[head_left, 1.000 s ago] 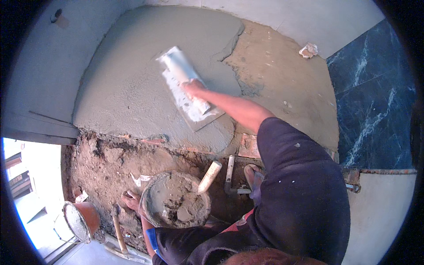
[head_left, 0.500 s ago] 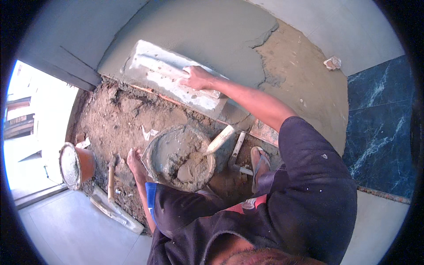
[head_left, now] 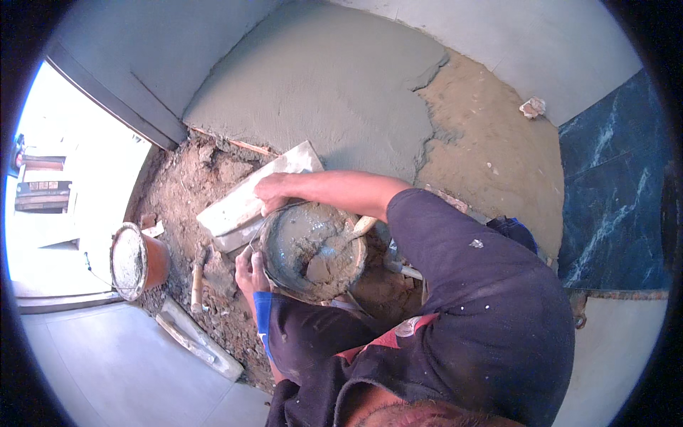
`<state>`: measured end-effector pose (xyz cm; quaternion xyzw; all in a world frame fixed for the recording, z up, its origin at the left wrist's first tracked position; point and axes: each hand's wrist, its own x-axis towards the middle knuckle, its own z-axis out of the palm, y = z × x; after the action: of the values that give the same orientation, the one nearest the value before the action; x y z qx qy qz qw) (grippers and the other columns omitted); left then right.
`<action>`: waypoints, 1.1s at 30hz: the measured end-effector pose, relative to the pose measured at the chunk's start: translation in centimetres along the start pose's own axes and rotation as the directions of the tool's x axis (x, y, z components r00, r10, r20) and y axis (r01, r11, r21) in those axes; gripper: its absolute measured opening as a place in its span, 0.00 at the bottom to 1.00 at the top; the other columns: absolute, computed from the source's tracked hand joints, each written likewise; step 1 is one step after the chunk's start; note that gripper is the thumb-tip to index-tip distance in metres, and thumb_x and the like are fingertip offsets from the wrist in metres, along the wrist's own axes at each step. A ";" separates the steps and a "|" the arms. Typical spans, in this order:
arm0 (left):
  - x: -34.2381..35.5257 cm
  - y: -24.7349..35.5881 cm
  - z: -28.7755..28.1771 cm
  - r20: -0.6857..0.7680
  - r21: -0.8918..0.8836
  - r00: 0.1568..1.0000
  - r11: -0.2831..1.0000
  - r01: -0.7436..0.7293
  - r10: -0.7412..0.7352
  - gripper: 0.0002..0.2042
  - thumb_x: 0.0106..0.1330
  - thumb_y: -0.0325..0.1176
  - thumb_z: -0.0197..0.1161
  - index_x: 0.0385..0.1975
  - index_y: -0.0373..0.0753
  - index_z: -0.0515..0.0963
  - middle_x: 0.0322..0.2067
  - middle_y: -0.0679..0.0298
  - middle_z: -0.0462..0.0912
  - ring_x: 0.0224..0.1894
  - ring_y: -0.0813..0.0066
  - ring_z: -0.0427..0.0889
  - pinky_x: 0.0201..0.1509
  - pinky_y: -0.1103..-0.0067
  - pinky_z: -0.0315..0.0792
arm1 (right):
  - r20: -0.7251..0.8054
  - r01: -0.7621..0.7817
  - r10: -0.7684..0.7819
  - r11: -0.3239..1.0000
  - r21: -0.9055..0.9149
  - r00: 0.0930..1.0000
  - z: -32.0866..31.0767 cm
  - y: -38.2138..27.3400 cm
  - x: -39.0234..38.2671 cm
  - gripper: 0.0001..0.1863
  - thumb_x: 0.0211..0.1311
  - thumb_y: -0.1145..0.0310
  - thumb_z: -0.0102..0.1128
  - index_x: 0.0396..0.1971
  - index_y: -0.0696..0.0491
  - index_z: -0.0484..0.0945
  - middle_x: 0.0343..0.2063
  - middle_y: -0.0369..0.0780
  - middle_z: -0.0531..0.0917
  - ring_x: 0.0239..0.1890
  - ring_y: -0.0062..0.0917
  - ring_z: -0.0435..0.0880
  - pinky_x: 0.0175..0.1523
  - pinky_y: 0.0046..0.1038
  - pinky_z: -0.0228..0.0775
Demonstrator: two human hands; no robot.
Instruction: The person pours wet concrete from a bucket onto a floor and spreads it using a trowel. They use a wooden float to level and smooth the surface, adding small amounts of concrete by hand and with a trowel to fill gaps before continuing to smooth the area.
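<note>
Right hand (head_left: 274, 188) closed around long pale float (head_left: 250, 201), held flat just above far rim of mortar pan (head_left: 313, 249). Left hand (head_left: 249, 274) grips pan's near-left rim. Trowel (head_left: 341, 238) rests inside pan. Orange bucket (head_left: 139, 260) well left, on rubble.

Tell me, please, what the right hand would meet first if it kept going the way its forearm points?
The right hand already grips the pale float board. Going on leftward, it would probably meet the loose rubble bed, then the orange bucket or the doorway; depth is unclear.
</note>
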<state>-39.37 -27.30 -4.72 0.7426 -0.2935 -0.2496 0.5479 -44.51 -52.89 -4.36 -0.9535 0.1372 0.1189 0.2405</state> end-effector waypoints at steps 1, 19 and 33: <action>-0.3 1.0 -0.1 0.004 -0.038 1.000 0.999 0.009 -0.008 0.13 0.65 0.31 0.56 0.44 0.30 0.76 0.34 0.61 0.80 0.36 0.76 0.76 0.43 0.80 0.71 | 0.000 0.008 -0.008 1.000 0.004 1.000 0.2 -0.4 0.9 0.23 0.42 0.58 0.64 0.35 0.60 0.82 0.34 0.52 0.84 0.39 0.43 0.83 0.45 0.40 0.74; -1.2 9.0 3.3 0.824 -0.322 0.559 0.733 0.599 -0.095 0.13 0.68 0.45 0.52 0.27 0.42 0.69 0.15 0.75 0.58 0.13 0.84 0.53 0.16 0.82 0.49 | 0.143 -0.307 0.358 0.907 -0.289 0.923 -3.6 1.1 -19.3 0.25 0.58 0.50 0.56 0.40 0.59 0.80 0.38 0.52 0.83 0.42 0.45 0.82 0.47 0.43 0.72; 0.1 10.5 3.4 0.880 -0.364 0.474 0.620 0.695 -0.016 0.13 0.65 0.45 0.55 0.25 0.45 0.70 0.12 0.78 0.56 0.11 0.86 0.51 0.15 0.84 0.47 | 0.120 -0.302 0.342 0.915 -0.268 0.932 -0.7 -5.2 -26.8 0.20 0.44 0.68 0.62 0.40 0.58 0.72 0.29 0.50 0.81 0.39 0.47 0.81 0.41 0.45 0.73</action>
<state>-43.32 -32.02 4.40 0.3251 -0.2155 -0.7682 0.5077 -67.73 -43.34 6.32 -0.9269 0.2567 0.2513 0.1086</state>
